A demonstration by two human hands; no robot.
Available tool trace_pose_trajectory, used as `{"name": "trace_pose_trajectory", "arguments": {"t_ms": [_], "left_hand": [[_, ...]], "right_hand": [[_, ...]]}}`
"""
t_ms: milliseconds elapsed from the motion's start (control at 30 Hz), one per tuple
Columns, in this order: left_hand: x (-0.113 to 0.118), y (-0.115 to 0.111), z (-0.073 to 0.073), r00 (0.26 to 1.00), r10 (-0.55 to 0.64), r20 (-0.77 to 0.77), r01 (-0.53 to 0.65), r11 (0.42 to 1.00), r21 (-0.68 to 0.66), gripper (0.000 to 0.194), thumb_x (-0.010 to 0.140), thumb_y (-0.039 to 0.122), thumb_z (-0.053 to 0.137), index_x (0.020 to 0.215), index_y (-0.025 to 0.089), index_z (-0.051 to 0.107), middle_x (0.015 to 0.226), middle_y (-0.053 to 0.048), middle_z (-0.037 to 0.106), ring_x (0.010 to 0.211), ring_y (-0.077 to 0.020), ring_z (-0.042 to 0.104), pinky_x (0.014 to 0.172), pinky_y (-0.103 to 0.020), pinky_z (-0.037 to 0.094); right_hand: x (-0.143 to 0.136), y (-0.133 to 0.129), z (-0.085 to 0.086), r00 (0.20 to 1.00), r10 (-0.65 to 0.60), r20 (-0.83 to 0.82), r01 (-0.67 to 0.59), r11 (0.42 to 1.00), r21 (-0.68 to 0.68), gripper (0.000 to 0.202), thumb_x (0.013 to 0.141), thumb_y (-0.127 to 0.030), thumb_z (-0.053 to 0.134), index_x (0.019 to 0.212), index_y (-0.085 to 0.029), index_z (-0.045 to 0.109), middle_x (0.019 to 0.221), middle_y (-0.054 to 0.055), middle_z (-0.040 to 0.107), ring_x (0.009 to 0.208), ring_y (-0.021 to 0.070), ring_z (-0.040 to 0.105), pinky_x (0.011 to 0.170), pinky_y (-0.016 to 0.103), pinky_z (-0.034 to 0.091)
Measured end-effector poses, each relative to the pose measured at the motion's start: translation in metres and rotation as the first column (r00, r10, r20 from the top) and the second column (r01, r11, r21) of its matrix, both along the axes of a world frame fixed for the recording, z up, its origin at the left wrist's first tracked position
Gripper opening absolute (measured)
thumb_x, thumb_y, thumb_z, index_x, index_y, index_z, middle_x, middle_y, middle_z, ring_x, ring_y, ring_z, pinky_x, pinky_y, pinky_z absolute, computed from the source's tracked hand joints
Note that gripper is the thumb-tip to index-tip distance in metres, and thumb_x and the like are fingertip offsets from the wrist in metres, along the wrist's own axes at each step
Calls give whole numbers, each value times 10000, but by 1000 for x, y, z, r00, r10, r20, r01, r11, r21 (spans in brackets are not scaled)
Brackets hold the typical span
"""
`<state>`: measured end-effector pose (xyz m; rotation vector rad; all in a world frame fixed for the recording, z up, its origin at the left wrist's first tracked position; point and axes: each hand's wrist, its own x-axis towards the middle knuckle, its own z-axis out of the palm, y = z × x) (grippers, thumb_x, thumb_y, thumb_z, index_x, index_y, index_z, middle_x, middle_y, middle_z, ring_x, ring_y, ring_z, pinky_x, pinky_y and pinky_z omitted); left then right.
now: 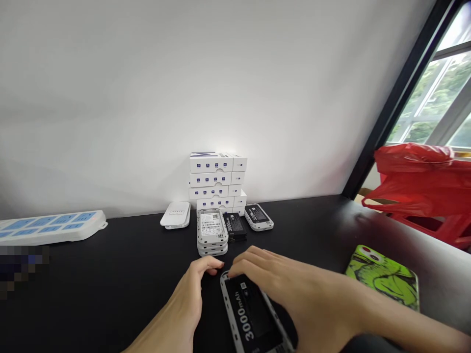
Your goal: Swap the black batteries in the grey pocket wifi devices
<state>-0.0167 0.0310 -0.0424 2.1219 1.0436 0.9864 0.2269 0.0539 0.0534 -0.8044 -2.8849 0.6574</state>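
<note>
Now both hands on open device (250,318) with 3000mAh battery (246,314) on worktop (128,274). Left hand (184,304) steadies edge, grip loose; right hand (294,289) fingertips press battery's top end, grip released. Best press evenly, keep case flat.

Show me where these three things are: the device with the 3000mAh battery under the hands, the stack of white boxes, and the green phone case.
device with the 3000mAh battery (247,314), head view, on the black battery label.
stack of white boxes (215,181), head view, on the front of a middle box.
green phone case (382,277), head view, on the printed green back.
</note>
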Motion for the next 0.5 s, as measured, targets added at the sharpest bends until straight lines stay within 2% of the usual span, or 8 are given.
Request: {"name": "trace_pose_trajectory", "arguments": {"t_ms": [100,167,233,300,400,500], "left_hand": [[2,1,2,1000,7,27,-7,1000,-7,985,486,648,787,1313,273,406,1299,-118,540,1161,-372,558,960,-511,492],[1,1,6,1000,1,16,-1,1000,-21,971,502,653,772,1320,270,415,1300,-117,554,1171,-376,558,955,-498,496],[0,0,10,1000,-15,-7,15,999,-49,959,507,640,774,1324,285,422,1312,-105,560,1184,-380,555,951,-484,499],[-1,-1,15,999,-23,-30,21,997,-77,950,502,628,779,1320,295,429,1318,-95,562,1196,-381,549,956,-476,496],[0,-5,20,998,-18,-61,11,993,-116,903,540,617,761,1317,293,433,1323,-91,560,1212,-371,537,966,-464,492],[4,-8,22,997,39,-67,-48,989,-137,763,650,594,697,1305,292,451,1326,-85,556,1222,-356,529,964,-461,492]], "right_hand": [[16,15,14,993,-77,84,87,988,-127,799,399,-351,845,1117,-211,525,1116,35,536,966,237,549,862,336,471],[29,26,24,973,-164,166,192,966,-171,740,416,-386,861,1054,-235,518,1145,13,525,961,226,560,835,319,474],[40,34,31,945,-238,226,274,951,-144,682,454,-374,862,1026,-236,517,1187,12,518,1021,238,555,855,318,465],[47,36,34,901,-324,288,364,926,-97,649,507,-354,835,1066,-239,526,1237,21,511,1012,241,574,807,315,478],[49,31,32,815,-440,376,496,866,-61,678,613,-385,750,1232,-278,497,1361,27,472,948,239,622,741,328,502],[49,23,27,794,-468,387,523,852,-43,680,667,-364,687,1310,-291,480,1431,35,454,1094,291,595,831,347,502]]}}
